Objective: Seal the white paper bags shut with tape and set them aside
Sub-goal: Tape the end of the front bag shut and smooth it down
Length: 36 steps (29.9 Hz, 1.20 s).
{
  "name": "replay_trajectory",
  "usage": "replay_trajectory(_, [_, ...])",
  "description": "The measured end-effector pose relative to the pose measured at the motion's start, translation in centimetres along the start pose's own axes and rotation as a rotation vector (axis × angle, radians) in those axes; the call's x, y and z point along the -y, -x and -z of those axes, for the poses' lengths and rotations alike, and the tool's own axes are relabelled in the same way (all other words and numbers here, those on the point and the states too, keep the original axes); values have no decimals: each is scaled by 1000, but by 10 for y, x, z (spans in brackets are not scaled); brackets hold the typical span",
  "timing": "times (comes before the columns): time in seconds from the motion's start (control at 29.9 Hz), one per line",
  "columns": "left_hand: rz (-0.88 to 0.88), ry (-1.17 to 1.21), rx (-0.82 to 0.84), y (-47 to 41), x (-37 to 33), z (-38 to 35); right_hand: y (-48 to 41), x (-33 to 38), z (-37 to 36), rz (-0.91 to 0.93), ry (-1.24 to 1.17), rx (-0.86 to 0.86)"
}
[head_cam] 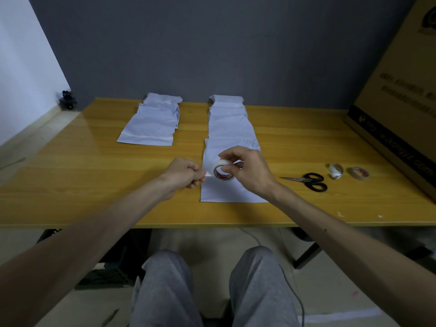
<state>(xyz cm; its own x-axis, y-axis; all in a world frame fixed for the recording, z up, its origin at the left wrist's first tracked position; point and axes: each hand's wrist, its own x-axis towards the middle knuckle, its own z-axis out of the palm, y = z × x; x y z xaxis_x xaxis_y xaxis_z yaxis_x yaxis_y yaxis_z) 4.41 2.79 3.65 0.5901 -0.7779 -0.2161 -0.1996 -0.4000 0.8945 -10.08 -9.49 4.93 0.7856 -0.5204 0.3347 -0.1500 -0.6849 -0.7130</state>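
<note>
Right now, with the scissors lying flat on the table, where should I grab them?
Take the scissors by the black handle loops, from above at their right end. They lie flat and closed, blades pointing left toward the right hand.

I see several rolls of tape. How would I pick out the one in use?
On the yellow table, find the white paper bag nearest the person. Above it the right hand holds a tape roll on edge while the left hand pinches its loose end. The other two rolls lie untouched beside the scissors.
</note>
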Motion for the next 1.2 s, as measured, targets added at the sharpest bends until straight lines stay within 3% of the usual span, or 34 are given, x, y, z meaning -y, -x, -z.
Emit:
replay_trajectory(0.27, [-29, -240, -26, -7, 10, -4, -1, -8, -8, -1, 72, 64])
replay_trajectory(0.63, [125, -263, 18, -17, 9, -4, 0, -12, -18, 51, 138, 108])
replay_trajectory(1.2, [110, -380, 34, -17, 4, -7, -3, -14, -24, 92, 164, 125])
